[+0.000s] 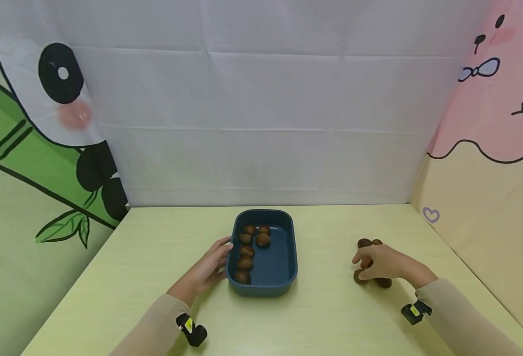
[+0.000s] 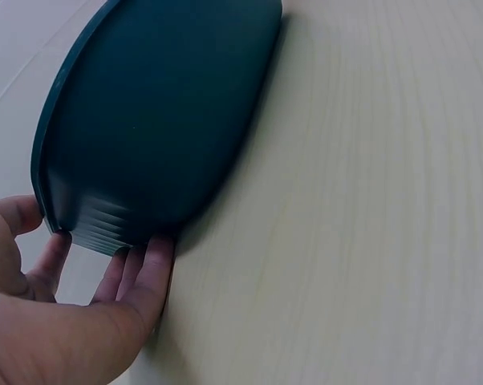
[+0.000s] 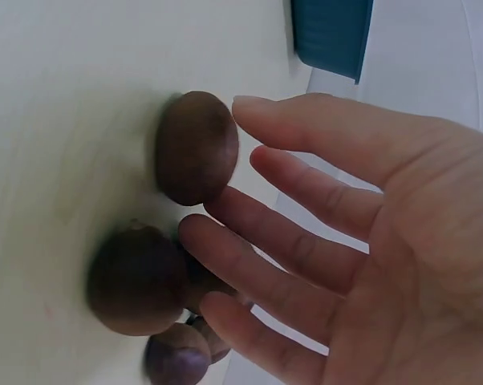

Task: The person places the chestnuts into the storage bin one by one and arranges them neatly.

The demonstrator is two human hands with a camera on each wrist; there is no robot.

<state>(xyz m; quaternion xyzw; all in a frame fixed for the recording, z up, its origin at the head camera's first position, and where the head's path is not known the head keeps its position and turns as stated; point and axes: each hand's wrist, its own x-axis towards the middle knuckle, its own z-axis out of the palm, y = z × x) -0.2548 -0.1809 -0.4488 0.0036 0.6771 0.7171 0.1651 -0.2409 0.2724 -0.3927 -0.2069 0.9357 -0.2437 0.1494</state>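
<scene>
Several brown chestnuts [image 1: 245,263] lie in a dark blue rectangular box [image 1: 266,291], mostly in a row along its left side. My left hand [image 1: 209,264] rests against the box's left wall. In the left wrist view, the fingertips [image 2: 157,249] touch the outer wall, with the thumb near the rim. Over a small group of chestnuts on the right of the table is my right hand [image 1: 383,261], palm down. The right wrist view shows one chestnut [image 3: 197,148] right at the thumb tip, beside loosely extended fingers [image 3: 294,241]. A second chestnut [image 3: 137,279] and others lie below it.
Box and loose chestnuts stand on a pale wood-grain table [image 1: 324,316]. A white cloth [image 1: 266,123] hangs behind the table's back edge. Printed cloths flank it, a panda [image 1: 25,89] on the left and a pink animal [image 1: 488,113] on the right.
</scene>
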